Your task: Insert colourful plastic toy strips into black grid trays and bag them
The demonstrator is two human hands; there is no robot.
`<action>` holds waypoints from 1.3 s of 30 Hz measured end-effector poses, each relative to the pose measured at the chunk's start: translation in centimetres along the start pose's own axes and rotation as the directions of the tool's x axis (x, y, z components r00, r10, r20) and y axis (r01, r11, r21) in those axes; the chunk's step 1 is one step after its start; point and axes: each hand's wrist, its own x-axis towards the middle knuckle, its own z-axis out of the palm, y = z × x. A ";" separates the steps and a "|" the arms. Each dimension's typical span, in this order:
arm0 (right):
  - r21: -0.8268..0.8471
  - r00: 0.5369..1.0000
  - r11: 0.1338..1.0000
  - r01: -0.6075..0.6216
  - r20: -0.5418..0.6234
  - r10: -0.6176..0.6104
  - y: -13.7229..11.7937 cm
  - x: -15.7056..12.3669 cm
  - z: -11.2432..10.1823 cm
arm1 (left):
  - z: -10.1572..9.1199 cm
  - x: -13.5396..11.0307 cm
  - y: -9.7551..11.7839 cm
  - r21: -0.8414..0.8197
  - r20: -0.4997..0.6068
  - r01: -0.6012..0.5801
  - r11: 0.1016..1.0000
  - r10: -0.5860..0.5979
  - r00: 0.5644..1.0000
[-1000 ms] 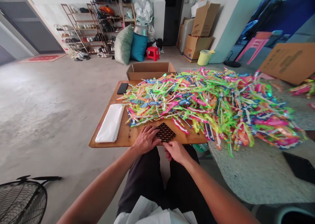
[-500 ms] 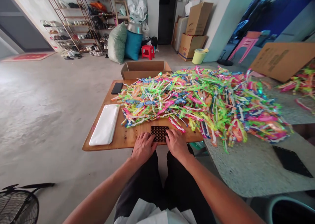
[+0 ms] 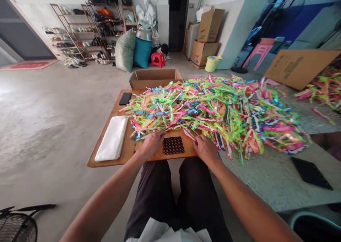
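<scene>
A black tray with a grid of holes [image 3: 173,145] lies flat on the wooden board between my hands, touched by neither. My left hand [image 3: 153,142] is at the front edge of a heap of bright plastic pieces [image 3: 183,105], its fingers pinched on the end of a thin coloured piece, mostly hidden. To the right of the tray, my right hand [image 3: 205,149] has its fingertips closed on the near end of a pink and white plastic piece [image 3: 188,133]. The heaped pieces are slim, in pink, green, orange and blue, many with white strips.
A stack of clear plastic bags [image 3: 112,138] and a phone [image 3: 125,98] lie on the board's left side. Behind it stands an open carton [image 3: 156,75]. Another black tray [image 3: 311,172] rests on the stone table at right, near a tilted carton [image 3: 301,68].
Both hands have let go of the black tray and moved apart. My left hand went forward to the heap, my right hand rightward to the pink and white piece. The view has shifted slightly.
</scene>
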 end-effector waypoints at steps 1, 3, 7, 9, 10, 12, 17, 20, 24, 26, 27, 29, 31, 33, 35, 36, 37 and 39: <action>0.070 1.000 0.997 -0.028 0.004 0.028 0.0 0.1 -0.2 | 0.2 0.2 0.3 -0.026 0.003 -0.006 1.000 0.006 1.000; 0.272 0.992 0.954 -0.124 0.047 0.115 0.1 0.2 -0.8 | 0.8 0.5 1.2 -0.112 0.003 0.017 0.994 -0.017 1.000; 0.566 0.966 0.784 -0.255 0.179 0.185 -0.4 0.1 -2.0 | 2.7 0.5 3.3 -0.347 0.127 0.136 0.928 -0.097 0.987; 0.544 0.968 0.801 -0.249 0.167 0.187 -0.5 -0.3 -1.9 | 3.4 0.1 4.1 -0.346 0.099 0.110 0.932 -0.080 0.992; 0.495 0.976 0.841 -0.218 0.131 0.176 -0.5 -0.4 -1.7 | 3.7 -0.2 4.3 -0.310 0.048 0.075 0.948 -0.063 0.997; 0.336 0.994 0.935 -0.110 0.022 0.109 0.0 -0.7 -0.8 | 3.8 -0.8 3.9 -0.212 -0.061 0.013 0.977 -0.027 0.998; 0.045 0.989 0.998 0.042 -0.147 -0.035 1.9 0.0 1.2 | 1.7 -1.8 0.2 -0.017 -0.158 0.014 1.000 -0.016 0.987; 0.080 0.989 0.994 0.076 -0.131 -0.065 1.5 0.1 0.4 | 0.2 -2.3 -1.2 -0.026 -0.144 0.047 0.999 -0.051 0.988; 0.309 1.000 0.951 -0.006 -0.024 0.014 0.4 -0.1 -2.8 | -0.6 -3.2 -2.0 -0.086 -0.110 0.046 0.995 -0.055 0.992; 0.481 0.989 0.865 -0.143 0.105 0.106 1.0 -0.4 -4.8 | -0.7 -3.8 -2.7 -0.130 -0.118 0.037 0.991 -0.053 0.992; 0.554 0.974 0.803 -0.219 0.173 0.146 1.6 -0.7 -5.8 | -0.7 -4.3 -3.1 -0.155 -0.119 0.033 0.987 -0.052 0.992; 0.644 0.937 0.684 -0.342 0.285 0.200 3.4 -1.9 -7.5 | -1.0 -5.3 -4.0 -0.201 -0.140 0.047 0.979 -0.077 0.987; 0.674 0.904 0.608 -0.420 0.365 0.220 5.6 -3.0 -8.5 | -1.4 -6.5 -4.7 -0.227 -0.174 0.074 0.971 -0.115 0.978; 0.668 0.847 0.535 -0.517 0.491 0.205 7.5 -2.7 -9.0 | -1.9 -7.4 -5.1 -0.246 -0.190 0.116 0.962 -0.165 0.968; 0.647 0.818 0.530 -0.549 0.546 0.181 8.2 -0.1 -9.8 | -2.3 -8.0 -5.3 -0.272 -0.181 0.160 0.949 -0.214 0.960; 0.653 0.829 0.543 -0.528 0.534 0.164 7.8 2.1 -10.6 | -2.5 -8.2 -5.4 -0.281 -0.175 0.175 0.944 -0.230 0.957; 0.681 0.864 0.550 -0.483 0.472 0.173 6.9 4.9 -11.7 | -2.5 -8.4 -5.3 -0.283 -0.177 0.182 0.942 -0.238 0.955; 0.805 0.911 0.431 -0.408 0.391 0.133 4.1 11.7 -14.5 | -2.4 -8.7 -5.0 -0.261 -0.188 0.175 0.949 -0.227 0.956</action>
